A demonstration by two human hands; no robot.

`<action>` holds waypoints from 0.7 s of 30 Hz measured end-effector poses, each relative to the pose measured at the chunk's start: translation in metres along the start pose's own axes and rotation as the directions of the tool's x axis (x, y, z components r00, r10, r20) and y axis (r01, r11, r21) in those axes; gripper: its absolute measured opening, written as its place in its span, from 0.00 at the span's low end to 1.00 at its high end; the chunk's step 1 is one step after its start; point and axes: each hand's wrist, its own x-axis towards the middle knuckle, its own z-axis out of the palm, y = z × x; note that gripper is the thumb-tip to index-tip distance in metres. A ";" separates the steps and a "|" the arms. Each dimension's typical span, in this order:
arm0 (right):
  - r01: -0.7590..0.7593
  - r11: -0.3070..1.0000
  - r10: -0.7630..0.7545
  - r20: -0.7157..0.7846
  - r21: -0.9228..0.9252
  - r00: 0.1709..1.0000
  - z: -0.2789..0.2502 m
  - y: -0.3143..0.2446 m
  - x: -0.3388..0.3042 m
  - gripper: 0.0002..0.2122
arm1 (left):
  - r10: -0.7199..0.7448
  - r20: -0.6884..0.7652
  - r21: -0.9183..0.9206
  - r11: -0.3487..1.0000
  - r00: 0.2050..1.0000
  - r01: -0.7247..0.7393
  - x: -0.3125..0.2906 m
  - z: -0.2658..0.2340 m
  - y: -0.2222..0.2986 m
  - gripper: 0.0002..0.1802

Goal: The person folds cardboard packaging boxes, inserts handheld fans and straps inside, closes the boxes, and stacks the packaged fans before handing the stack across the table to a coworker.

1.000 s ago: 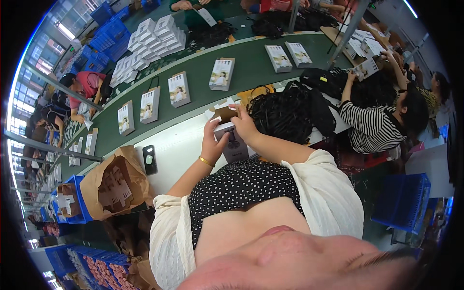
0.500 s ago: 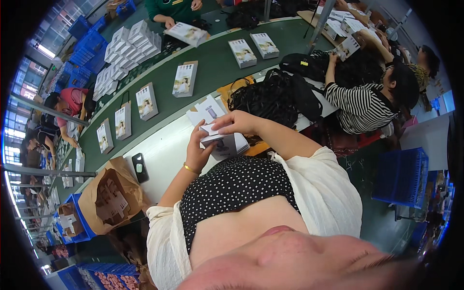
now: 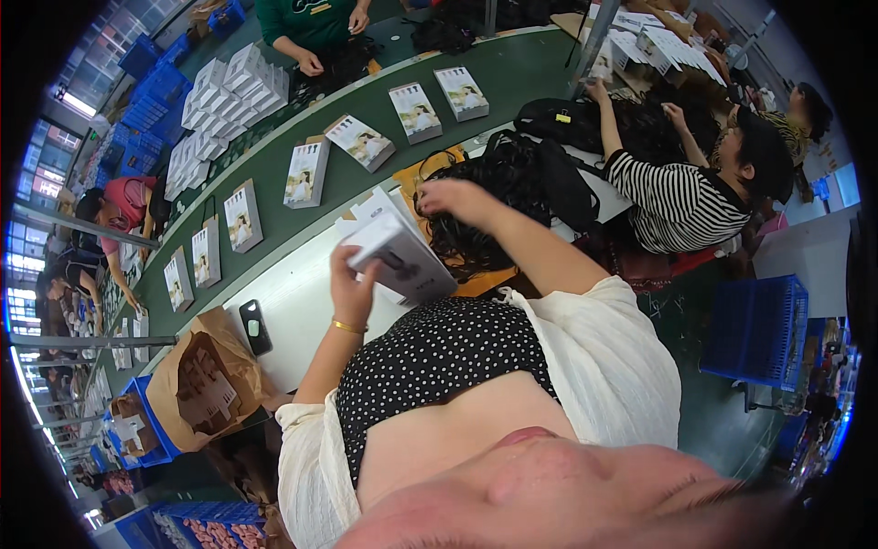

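Note:
My left hand is closed on a white printed carton, which it holds tilted over the white bench in front of my body. The carton's near side carries a dark product picture. Behind and below it are more white cartons or flaps, partly hidden. My right hand is in the air, right of the carton and over the near edge of a heap of black straps or cords. Its fingers are blurred and bent, and I cannot make out anything in them.
Several printed boxes lie along the green conveyor beyond the bench. A phone and an open brown paper bag are at left. White boxes are stacked across the belt. Co-workers sit at right, far side and left.
My right hand has left the carton and moved right and up toward the black heap. The carton is now tilted in my left hand. Boxes on the conveyor have shifted left; another box now lies there.

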 end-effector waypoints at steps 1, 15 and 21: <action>0.077 0.985 -0.102 -0.163 -0.152 0.981 -0.032 0.010 0.008 0.14 | -0.090 -0.051 -0.055 0.995 0.995 0.087 0.003 -0.008 -0.006 0.21; -0.547 0.063 -0.102 -0.551 -0.834 0.828 -0.163 -0.006 -0.022 0.10 | -0.790 0.270 -0.899 -0.003 0.550 0.438 -0.018 -0.035 -0.072 0.23; -0.318 0.237 -0.082 -0.345 -0.918 0.935 -0.137 -0.059 -0.028 0.09 | -0.753 0.455 -0.803 -0.116 0.475 0.585 -0.026 -0.037 -0.082 0.25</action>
